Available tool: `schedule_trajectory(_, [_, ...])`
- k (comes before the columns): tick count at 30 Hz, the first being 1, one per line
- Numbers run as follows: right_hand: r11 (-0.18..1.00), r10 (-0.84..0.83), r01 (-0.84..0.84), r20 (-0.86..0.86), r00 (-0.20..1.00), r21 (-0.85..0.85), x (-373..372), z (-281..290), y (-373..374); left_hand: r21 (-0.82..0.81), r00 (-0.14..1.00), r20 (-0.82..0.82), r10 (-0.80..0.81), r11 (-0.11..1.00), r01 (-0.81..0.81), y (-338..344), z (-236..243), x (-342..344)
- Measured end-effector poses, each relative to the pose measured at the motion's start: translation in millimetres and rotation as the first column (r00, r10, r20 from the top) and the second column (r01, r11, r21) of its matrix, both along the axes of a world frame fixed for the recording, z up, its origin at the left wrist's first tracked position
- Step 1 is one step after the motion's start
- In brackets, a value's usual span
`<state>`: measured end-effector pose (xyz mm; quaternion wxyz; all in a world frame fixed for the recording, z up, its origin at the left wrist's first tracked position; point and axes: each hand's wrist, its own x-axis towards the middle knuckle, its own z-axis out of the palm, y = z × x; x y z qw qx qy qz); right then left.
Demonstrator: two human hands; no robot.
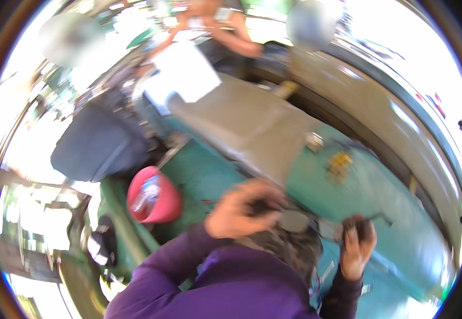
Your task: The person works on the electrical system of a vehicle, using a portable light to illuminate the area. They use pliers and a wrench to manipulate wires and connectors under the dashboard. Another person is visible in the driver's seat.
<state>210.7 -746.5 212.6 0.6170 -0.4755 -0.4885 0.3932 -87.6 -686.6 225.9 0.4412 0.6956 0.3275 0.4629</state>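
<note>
Far left: grey chair (100,141). Next: pink bucket (170,204), clear plastic (147,195) inside. Beyond: white sheet (191,72), glare, any lettering unreadable; second person (236,34) behind it, blurred. Left hand (241,210): fingers curled round black piece (260,207). Brown mat (252,117): covers far part of green bench (406,239). Grey disc (294,221): just beside left hand. Pale item (314,141), then yellow item (339,167): on bench. Right hand (355,247): closed on dark part (365,229), thin black wire (382,218) projecting over bench. Room: bright, smeared.
</note>
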Motion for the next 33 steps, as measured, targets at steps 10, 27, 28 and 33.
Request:
schedule_trajectory(10, [0.775, -0.008, -0.020, 0.042, 0.999, 0.632, 11.3, 127.5, -12.0, 0.537, 0.802, 0.451, -0.391, 0.837, 0.106, 13.2, 131.7, 53.6])
schedule_trajectory(27, [0.745, 0.005, -0.165, 0.243, 0.970, 0.646, 23.3, 183.4, -25.2, 0.698, 0.868, 0.327, -0.375, 0.715, 0.046, 29.3, 144.3, 40.8])
schedule_trajectory(28, [0.742, -0.012, -0.144, 0.227, 0.974, 0.655, 26.7, 176.5, -25.1, 0.702, 0.867, 0.326, -0.378, 0.711, 0.046, 30.2, 144.1, 40.8])
schedule_trajectory(33, [0.732, 0.039, -0.170, 0.207, 0.977, 0.660, 25.7, 161.4, -4.8, 0.696, 0.891, 0.309, -0.332, 0.717, 0.026, 38.0, 141.4, 38.9])
